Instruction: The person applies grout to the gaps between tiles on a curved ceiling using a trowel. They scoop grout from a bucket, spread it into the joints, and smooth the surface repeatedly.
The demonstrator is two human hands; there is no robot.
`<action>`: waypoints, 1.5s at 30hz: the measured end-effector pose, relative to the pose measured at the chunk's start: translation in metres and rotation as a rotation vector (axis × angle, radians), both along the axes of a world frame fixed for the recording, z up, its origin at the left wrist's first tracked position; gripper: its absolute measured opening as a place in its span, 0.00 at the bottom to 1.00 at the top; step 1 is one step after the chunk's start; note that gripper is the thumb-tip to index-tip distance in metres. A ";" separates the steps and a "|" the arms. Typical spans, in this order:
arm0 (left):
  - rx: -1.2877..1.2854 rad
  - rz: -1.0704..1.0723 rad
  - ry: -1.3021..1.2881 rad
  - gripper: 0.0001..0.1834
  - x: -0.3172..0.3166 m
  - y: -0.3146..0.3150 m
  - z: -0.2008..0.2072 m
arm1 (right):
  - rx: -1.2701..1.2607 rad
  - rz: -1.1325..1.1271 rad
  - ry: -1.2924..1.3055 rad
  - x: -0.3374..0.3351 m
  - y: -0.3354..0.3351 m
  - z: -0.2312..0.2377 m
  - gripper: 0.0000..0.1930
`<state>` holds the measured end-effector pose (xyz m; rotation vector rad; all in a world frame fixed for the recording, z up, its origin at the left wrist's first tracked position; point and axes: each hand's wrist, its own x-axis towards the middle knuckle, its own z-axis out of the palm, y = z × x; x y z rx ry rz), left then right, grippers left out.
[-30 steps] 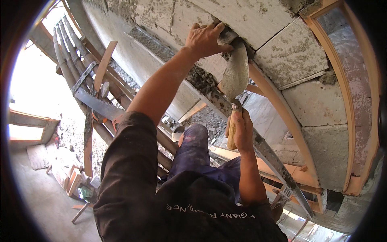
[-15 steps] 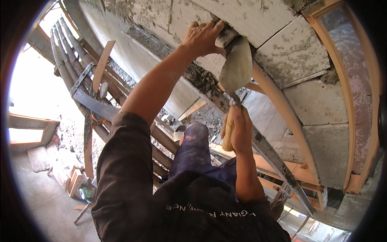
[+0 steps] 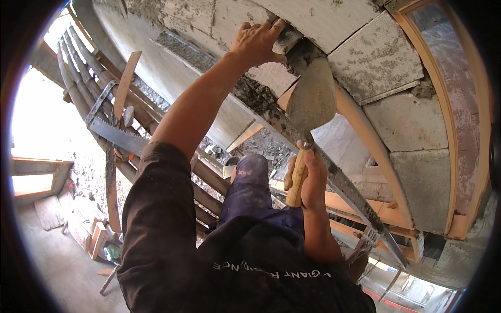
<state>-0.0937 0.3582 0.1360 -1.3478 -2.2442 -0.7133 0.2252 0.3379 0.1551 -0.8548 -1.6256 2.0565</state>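
My right hand [image 3: 314,180] is wrapped round the wooden handle of a trowel [image 3: 313,96]. The trowel's broad, mortar-smeared blade points up to a dark gap in the block wall [image 3: 394,57]. At the upper middle, my left hand [image 3: 257,44] reaches to the wall with its thumb and fingers apart around a small grey block piece [image 3: 287,39]. Part of that piece is hidden under the hand. Wet mortar [image 3: 304,52] shows in the gap between the piece and the trowel's tip.
A mortar-crusted metal bar [image 3: 347,185] runs diagonally below the wall. Curved wooden frames [image 3: 441,94] stand at the right. On the left are bamboo poles [image 3: 78,96], a handsaw [image 3: 117,136] and an upright board [image 3: 127,86]. A bucket [image 3: 230,166] stands beside my knee.
The trowel has drawn down and back from the gap, its blade turned slightly to the right. More mortar shows by the block piece. My left hand stays at the same piece.
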 end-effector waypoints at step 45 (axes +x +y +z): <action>-0.114 0.005 0.012 0.56 0.003 -0.005 0.011 | 0.220 0.200 -0.203 0.034 0.053 -0.037 0.19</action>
